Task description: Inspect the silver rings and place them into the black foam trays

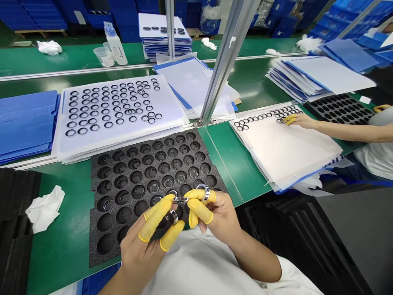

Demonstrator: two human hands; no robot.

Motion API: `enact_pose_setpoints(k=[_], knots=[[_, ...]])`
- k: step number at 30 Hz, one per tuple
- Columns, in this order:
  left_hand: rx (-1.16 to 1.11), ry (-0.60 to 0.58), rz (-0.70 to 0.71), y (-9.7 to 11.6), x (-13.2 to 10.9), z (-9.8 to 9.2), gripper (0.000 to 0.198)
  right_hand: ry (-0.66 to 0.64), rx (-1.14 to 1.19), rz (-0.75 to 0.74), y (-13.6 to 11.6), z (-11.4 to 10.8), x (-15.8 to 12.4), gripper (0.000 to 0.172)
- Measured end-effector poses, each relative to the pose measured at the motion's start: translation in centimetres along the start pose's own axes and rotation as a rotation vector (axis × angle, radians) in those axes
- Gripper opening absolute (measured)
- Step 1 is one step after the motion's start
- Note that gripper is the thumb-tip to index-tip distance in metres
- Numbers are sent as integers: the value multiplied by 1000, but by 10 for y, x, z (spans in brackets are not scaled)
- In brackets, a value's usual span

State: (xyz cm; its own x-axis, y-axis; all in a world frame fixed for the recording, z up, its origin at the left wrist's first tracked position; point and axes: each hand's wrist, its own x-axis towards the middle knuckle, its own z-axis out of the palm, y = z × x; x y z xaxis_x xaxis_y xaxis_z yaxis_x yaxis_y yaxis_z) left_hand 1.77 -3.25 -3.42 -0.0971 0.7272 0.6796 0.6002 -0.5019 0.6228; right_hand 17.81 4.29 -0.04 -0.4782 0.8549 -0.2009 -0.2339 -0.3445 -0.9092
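My left hand point(147, 237), in yellow finger cots, is curled around a dark round part with a shiny metal rim point(174, 216). Its fingertips also touch one end of a thin metal ring point(180, 200), seen edge-on. At the other end of that ring are the fingertips of my right hand point(215, 211), which wears yellow cots too. A second metal ring point(206, 192) is held among the right fingers. Both hands are over the near edge of a black foam tray point(123, 221), whose round pockets mostly hold ring-shaped parts; several near pockets look vacant.
Behind the tray, a sheet stack point(118, 141) carries rows of black rings. At right, a co-worker's hand point(296, 119) touches rings on another white stack point(291, 155). A metal post point(225, 61) rises between the stations. A crumpled tissue point(46, 209) lies left.
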Motion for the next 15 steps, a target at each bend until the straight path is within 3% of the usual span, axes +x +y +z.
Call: enact_pose_setpoints(k=[9,15], knots=[[-208,-22,-219,1,-4,3,57,-29,3,-20,-2,1,-1,34],[-188,-13,-180,3,-3,2,59,-10,-8,-38,2,0,0,30]])
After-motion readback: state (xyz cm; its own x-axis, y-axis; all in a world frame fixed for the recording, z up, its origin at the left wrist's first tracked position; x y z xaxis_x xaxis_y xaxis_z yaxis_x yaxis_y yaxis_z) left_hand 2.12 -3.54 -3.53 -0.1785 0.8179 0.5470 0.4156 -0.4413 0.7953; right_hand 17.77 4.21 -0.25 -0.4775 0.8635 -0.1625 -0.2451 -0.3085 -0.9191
